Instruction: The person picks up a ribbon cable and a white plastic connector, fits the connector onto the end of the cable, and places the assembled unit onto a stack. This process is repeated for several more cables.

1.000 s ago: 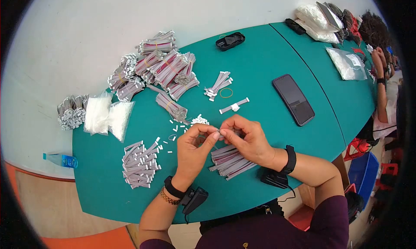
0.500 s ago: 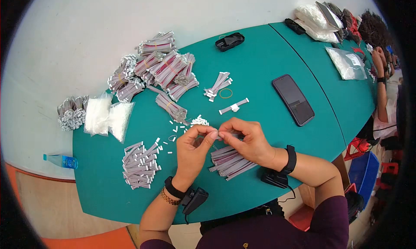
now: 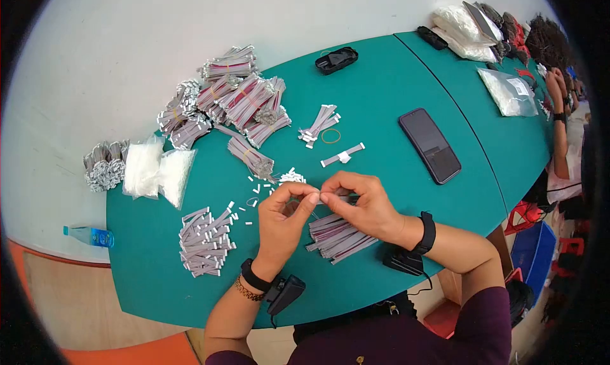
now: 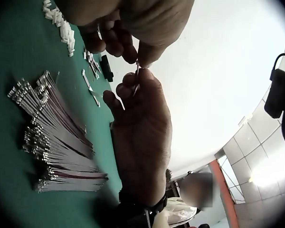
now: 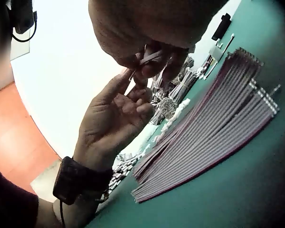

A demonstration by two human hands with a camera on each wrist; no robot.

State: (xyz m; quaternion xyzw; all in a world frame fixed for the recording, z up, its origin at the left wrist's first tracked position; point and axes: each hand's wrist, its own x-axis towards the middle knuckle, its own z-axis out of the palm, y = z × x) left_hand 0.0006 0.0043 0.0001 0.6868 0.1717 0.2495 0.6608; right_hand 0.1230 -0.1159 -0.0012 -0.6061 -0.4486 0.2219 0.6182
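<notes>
Together, the left hand (image 3: 284, 217) and right hand (image 3: 363, 207) pinch one thin grey cable strip (image 3: 319, 197) between thumbs and fingertips, just above a fanned pile of strips (image 3: 337, 234) on the green table (image 3: 394, 79). The label on the blue bottle (image 3: 89, 235) beyond the table's left edge is too small to read. Since half a second ago the pinch holds and both hands have barely shifted. Bare green lies between the right hand and the dark phone (image 3: 430, 145); the near edge runs close under both wrists.
</notes>
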